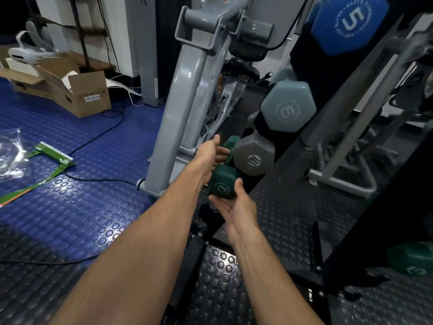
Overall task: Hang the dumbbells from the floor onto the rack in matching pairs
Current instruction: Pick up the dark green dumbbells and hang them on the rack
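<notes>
- Green dumbbell (222, 184), marked "3", sits at centre frame on the lowest position of the black rack (302, 146). Its near head faces the camera; its far head (230, 143) shows above the left hand; the handle between them is hidden.
- Left hand (210, 152) reaches in from lower left, fingers curled round the middle of the green dumbbell. The fingertips are partly covered by the weight, so how tight the grip is cannot be read.
- Right hand (234, 205) lies palm up beneath the near head, thumb up against its right edge and fingers under it. It cradles rather than clamps, with the fingers fairly straight.
- Above on the rack, rising toward upper right: grey dumbbell (254, 158) just beside the green one, pale teal dumbbell (287, 106) marked "6", blue dumbbell (349, 22) marked "5". Only end faces show; the handles are out of sight, and the blue one is cut off by the top edge.
- The grey dumbbell's marking is too blurred to read.
- Second green dumbbell (412, 261) lies on the floor at lower right, dim, partly behind a black rack post and cut off by the frame edge.
- Grey machine frame (182, 97) stands left of the rack.
- Cardboard box (77, 90) open at upper left; clear plastic bag (10, 148) cut off at the left edge.
</notes>
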